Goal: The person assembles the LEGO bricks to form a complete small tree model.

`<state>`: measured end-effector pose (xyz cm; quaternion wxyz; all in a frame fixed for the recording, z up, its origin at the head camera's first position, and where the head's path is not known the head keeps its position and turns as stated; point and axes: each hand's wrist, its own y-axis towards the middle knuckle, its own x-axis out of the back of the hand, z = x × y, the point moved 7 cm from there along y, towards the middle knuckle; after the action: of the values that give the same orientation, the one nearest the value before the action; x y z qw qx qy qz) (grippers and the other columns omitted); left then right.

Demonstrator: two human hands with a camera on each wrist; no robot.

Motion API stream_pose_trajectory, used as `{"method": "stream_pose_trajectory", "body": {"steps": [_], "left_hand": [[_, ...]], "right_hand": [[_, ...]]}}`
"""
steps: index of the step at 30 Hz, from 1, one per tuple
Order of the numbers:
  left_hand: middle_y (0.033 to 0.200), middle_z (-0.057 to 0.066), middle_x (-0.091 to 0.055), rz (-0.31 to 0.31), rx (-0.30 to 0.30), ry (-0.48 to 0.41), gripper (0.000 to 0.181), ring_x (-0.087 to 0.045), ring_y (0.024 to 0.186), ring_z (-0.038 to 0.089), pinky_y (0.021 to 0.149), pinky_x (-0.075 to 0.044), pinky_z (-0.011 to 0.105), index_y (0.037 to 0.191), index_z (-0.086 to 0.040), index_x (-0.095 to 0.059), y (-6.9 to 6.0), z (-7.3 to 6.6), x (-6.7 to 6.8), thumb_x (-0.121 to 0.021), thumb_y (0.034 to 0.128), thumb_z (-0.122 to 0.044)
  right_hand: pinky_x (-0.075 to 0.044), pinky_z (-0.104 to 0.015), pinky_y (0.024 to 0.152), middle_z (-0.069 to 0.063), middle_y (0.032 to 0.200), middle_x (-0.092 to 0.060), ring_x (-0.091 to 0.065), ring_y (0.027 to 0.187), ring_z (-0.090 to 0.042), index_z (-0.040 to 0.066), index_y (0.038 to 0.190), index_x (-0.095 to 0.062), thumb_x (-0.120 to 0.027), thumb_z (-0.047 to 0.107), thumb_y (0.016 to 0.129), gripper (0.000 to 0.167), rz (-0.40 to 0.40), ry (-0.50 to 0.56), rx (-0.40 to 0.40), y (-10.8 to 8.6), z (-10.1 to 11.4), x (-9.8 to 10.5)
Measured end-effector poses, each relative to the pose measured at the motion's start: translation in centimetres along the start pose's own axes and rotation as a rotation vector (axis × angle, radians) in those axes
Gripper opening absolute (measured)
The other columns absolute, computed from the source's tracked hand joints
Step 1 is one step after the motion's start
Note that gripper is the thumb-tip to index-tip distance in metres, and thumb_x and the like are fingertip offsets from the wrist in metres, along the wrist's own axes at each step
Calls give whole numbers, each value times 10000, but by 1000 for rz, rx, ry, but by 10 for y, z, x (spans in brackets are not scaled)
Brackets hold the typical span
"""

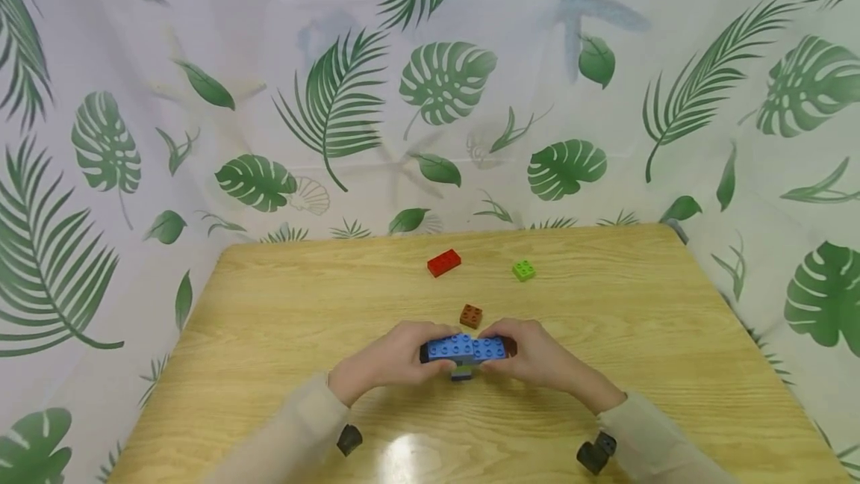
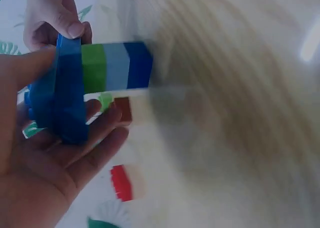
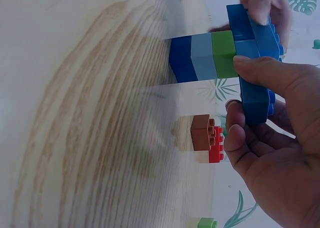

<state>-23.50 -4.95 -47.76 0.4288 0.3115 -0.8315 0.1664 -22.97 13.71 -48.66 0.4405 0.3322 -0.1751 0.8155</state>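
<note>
Nearest me are two pale sleeves, reaching in from seven and five o'clock, a small black device beside the left cuff and another by the right. The left hand has its thumb and fingers closed on the nine o'clock end of the blue studded bricks; the right hand pinches their three o'clock end, thumb against the near side. These bricks lie crosswise atop an upright column of green, light blue and dark blue blocks, low over the wooden table; I can't tell whether its foot touches. From there, a brown brick sits just beyond at twelve, a long red brick farther out between eleven and twelve, and a lime-green brick at one.
</note>
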Motion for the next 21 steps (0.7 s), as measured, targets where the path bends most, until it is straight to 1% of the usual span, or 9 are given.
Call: {"method": "stream_pose_trajectory", "body": {"steps": [2,3,4,6,9,12,17,19,21], "left_hand": [[1324,75,-717,-33,28,-146,528,-652,1007,99,875,-544,259,1470,-108,-613,-1,6,-4,-692,1025,-380],[1319,80,-718,-52,44,-210,519,-650,986,96,850,-543,251,1454,-114,-627,-1,9,-5,-696,1021,-391],[1288,77,-726,-72,58,-259,507,-642,943,92,808,-536,240,1435,-118,-644,-1,11,-6,-701,1016,-399],[1190,65,-741,-110,67,-321,441,-617,870,72,741,-517,224,1368,-130,-684,0,13,-6,-707,1012,-389],[1056,22,-730,-140,62,-360,333,-584,807,53,693,-487,209,1273,-161,-718,2,13,-6,-714,1004,-359],[975,-4,-707,-150,48,-379,261,-570,782,55,680,-472,209,1206,-180,-729,4,12,-7,-715,999,-338],[985,-13,-723,-176,55,-402,255,-581,785,59,681,-478,211,1192,-183,-744,5,15,-9,-722,989,-336],[998,-4,-732,-185,59,-412,260,-586,790,61,684,-481,214,1195,-185,-746,5,15,-10,-726,985,-337],[1007,-6,-734,-191,63,-421,259,-586,790,54,680,-484,211,1200,-194,-743,5,16,-11,-724,987,-341]], "right_hand": [[-457,-234,684,-15,1080,-726,-553,813,-100,93,1229,-734,-831,313,927,387,-3,1,14,0,2,0],[-458,-233,681,-17,1079,-727,-552,810,-98,88,1230,-733,-829,312,929,387,-4,2,22,1,3,0],[-458,-232,680,-19,1077,-726,-552,810,-97,85,1230,-732,-830,307,928,387,-6,3,27,1,4,0],[-462,-229,682,-22,1074,-725,-555,809,-98,82,1226,-733,-831,296,928,380,-8,9,27,1,5,0],[-463,-225,682,-23,1075,-725,-553,807,-89,80,1224,-732,-832,289,928,376,-6,13,25,2,6,-1],[-460,-226,677,-26,1074,-727,-548,802,-85,78,1219,-731,-835,287,925,376,-4,20,22,2,5,-1],[-482,-239,687,-20,1097,-730,-565,806,-92,98,1256,-722,-798,344,955,397,26,56,24,3,-1,-2],[-513,-254,729,-17,1135,-738,-605,859,-97,117,1283,-720,-747,373,993,388,42,86,10,3,-6,-1],[-534,-269,774,-19,1180,-742,-638,919,-108,122,1309,-718,-685,388,1033,385,35,119,-18,5,-13,4]]}}
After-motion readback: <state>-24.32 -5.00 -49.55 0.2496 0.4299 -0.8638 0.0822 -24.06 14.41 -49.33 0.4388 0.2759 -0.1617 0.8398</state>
